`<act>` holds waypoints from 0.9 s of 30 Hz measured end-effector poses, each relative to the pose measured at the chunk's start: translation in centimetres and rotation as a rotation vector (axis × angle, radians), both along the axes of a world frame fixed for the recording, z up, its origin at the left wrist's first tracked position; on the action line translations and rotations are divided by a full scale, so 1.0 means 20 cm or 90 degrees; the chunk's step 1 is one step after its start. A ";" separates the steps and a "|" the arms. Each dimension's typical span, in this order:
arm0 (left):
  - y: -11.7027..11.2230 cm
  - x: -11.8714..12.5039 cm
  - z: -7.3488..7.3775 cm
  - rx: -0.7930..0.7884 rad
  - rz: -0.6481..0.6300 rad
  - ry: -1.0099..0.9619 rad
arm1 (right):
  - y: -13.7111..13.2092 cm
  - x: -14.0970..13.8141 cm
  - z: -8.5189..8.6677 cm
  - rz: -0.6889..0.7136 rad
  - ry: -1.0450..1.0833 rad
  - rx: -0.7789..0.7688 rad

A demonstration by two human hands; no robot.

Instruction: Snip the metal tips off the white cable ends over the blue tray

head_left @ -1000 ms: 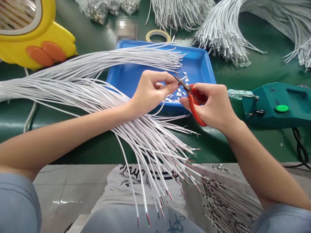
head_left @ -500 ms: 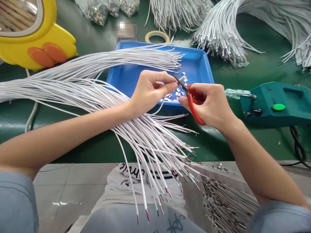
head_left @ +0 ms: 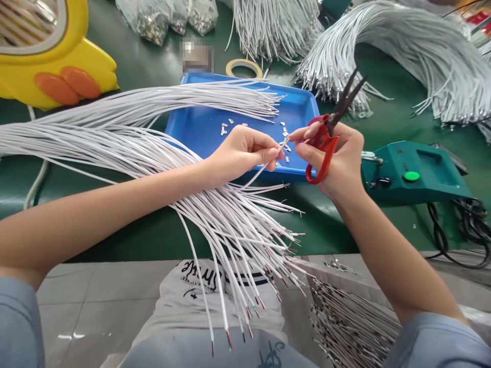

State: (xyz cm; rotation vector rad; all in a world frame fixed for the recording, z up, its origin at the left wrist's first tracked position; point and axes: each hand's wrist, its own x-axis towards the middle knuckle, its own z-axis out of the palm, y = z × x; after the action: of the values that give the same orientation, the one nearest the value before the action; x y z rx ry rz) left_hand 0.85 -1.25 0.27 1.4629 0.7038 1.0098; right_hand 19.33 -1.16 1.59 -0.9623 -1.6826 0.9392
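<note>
My left hand [head_left: 241, 152] pinches the end of one white cable [head_left: 258, 173] over the near edge of a blue tray [head_left: 199, 128]. My right hand [head_left: 337, 156] grips red-handled scissors [head_left: 326, 138] with the blades pointing up and away; its thumb and forefinger also touch the cable's tip. A big fan of white cables [head_left: 134, 148] lies under my left forearm, their stripped coloured ends hanging over the table edge toward my lap. Small white cut-off bits [head_left: 230, 125] lie scattered in the tray.
A teal machine with a green button [head_left: 412, 176] stands at the right, black cords beside it. More white cable bundles [head_left: 383, 56] lie at the back, along with a tape roll [head_left: 243, 66] and bags of parts [head_left: 161, 18]. A yellow duck-shaped object [head_left: 53, 56] sits far left.
The scissors have swung from pointing left at the cable tip to pointing up and right. My right fingers now touch the cable end. The view shifted slightly.
</note>
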 end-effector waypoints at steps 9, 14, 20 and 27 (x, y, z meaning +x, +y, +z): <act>0.01 -0.01 -0.01 -0.033 -0.128 0.016 | -0.05 -0.01 0.00 0.118 0.036 0.000; 0.01 -0.01 0.00 -0.005 -0.144 0.025 | -0.03 -0.01 -0.02 0.104 0.051 0.006; -0.01 -0.01 0.02 0.015 -0.112 0.054 | -0.02 -0.01 -0.02 0.124 0.133 -0.046; -0.02 0.00 0.03 -0.011 -0.053 0.036 | -0.03 -0.01 -0.01 0.063 0.106 -0.058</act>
State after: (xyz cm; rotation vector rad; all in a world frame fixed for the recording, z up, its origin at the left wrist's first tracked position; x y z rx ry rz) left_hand 0.83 -1.63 0.87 1.4985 0.6847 0.9005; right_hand 19.17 -1.68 1.36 -0.8419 -1.5689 1.1394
